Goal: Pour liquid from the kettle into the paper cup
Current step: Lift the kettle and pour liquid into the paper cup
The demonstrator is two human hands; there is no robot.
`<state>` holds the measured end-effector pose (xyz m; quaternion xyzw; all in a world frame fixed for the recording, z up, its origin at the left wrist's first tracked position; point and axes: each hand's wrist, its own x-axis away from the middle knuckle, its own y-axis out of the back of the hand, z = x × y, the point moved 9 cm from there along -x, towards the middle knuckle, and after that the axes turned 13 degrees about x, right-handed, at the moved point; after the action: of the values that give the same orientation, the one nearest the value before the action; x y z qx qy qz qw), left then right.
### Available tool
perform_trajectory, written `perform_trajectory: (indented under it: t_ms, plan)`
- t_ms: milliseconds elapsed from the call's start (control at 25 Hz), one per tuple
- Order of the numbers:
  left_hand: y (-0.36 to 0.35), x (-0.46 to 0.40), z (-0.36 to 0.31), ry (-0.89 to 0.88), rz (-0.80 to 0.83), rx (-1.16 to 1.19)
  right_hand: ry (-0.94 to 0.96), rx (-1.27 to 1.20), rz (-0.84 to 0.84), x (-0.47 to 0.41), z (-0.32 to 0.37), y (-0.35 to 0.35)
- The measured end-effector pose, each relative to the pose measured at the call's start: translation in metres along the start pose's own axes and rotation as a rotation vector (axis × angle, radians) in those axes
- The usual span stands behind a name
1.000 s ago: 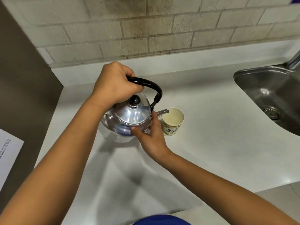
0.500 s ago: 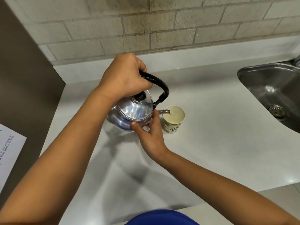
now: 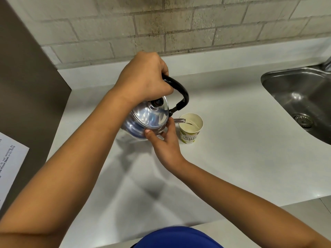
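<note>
The left hand is clenched around the black curved handle of a shiny round metal kettle, holding it lifted off the pale grey countertop and tipped toward the right. The right hand braces the kettle from the near side — thumb and fingers spread against its lower body and the rim of the lid, which sits on the kettle with its black knob just under the left hand. The short spout reaches over the rim of a small white paper cup with green lettering, which stands upright on the countertop just right of the kettle. Clear liquid shows inside the cup at the spout's tip. A stainless steel sink is set into the counter well to the right — a printed white sheet lies at the far left edge.
</note>
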<state>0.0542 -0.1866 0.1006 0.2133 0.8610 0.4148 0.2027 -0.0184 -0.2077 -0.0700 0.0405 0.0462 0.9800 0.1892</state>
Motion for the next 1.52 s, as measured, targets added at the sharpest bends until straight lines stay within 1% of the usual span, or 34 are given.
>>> perform_trajectory:
  t_ms: [440, 1520]
  plan:
    - [-0.0012, -0.0018, -0.0032, -0.018, 0.004, -0.025, 0.001, 0.011, -0.015, -0.003, 0.0002, 0.0026]
    - [0.0038, -0.0028, -0.0098, -0.046, 0.001, -0.06, -0.017, 0.015, 0.016, -0.0069, -0.0018, -0.003]
